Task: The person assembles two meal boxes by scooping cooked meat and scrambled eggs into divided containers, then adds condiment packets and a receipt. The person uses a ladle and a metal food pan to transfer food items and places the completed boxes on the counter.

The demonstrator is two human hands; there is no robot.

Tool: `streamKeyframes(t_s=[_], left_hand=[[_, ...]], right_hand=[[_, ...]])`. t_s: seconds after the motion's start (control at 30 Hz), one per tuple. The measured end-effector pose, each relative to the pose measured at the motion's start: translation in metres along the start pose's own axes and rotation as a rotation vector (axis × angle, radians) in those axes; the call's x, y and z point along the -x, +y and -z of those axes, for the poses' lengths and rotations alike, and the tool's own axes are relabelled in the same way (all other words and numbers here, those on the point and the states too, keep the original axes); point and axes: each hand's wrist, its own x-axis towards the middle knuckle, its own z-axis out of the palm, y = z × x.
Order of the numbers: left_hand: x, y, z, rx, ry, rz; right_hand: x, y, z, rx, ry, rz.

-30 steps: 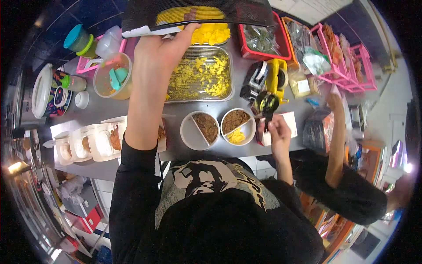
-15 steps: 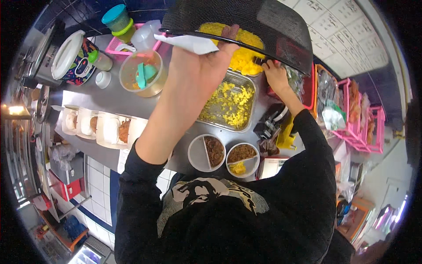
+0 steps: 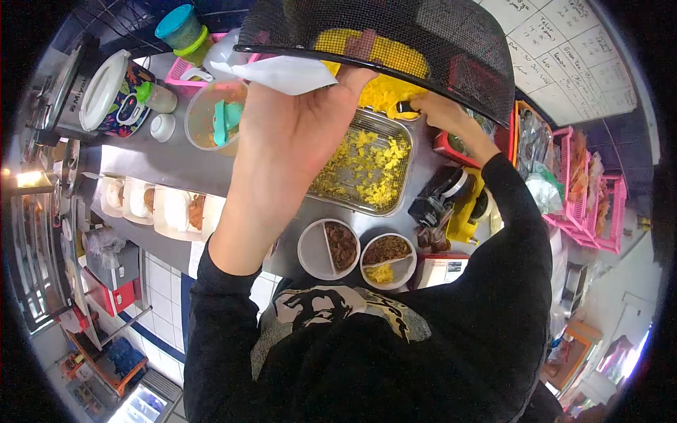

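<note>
My left hand (image 3: 300, 130) is raised and closed on the rim of a black mesh food cover (image 3: 458, 35), its fingers partly seen through the mesh. A folded white paper piece (image 3: 289, 76) lies against that hand under the rim. Beneath the cover my right hand (image 3: 438, 113) grips a utensil by its black handle (image 3: 404, 107); its working end is hidden. It is beside a heap of yellow scrambled egg (image 3: 384, 93). Nearer to me stands a metal tray (image 3: 352, 206) with scattered egg bits. Two divided round bowls (image 3: 303, 257) (image 3: 391, 278) hold brown food, the right one also egg.
At left are a clear tub (image 3: 196, 120) with a turquoise tool, a patterned pot (image 3: 116, 92) and open white boxes (image 3: 169, 220) with rice and fried food. On the right lie a yellow dispenser (image 3: 462, 218), a red tray (image 3: 444, 148) and pink baskets (image 3: 585, 211).
My right hand has moved slightly left and nearer, bringing the black handle with it. The left hand and the mesh cover have shifted a little to the left.
</note>
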Motion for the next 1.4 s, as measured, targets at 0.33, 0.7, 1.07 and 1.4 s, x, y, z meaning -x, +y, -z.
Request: streamKeyframes(t_s=[0.33, 0.7, 1.07, 1.4], left_hand=[[-0.010, -0.026, -0.005, -0.176, 0.129, -0.212], [-0.016, -0.017, 0.002, -0.064, 0.191, -0.121], [-0.023, -0.012, -0.002, 0.011, 0.294, -0.128], [-0.026, -0.011, -0.020, 0.074, 0.411, -0.133]], right_hand=[[0.000, -0.015, 0.010, -0.105, 0.086, -0.132], [0.007, -0.021, 0.018, -0.307, 0.115, -0.537], [0.044, -0.037, 0.019, -1.094, 0.294, -1.000], [0.111, -0.197, 0.065, -1.005, 0.176, -0.606]])
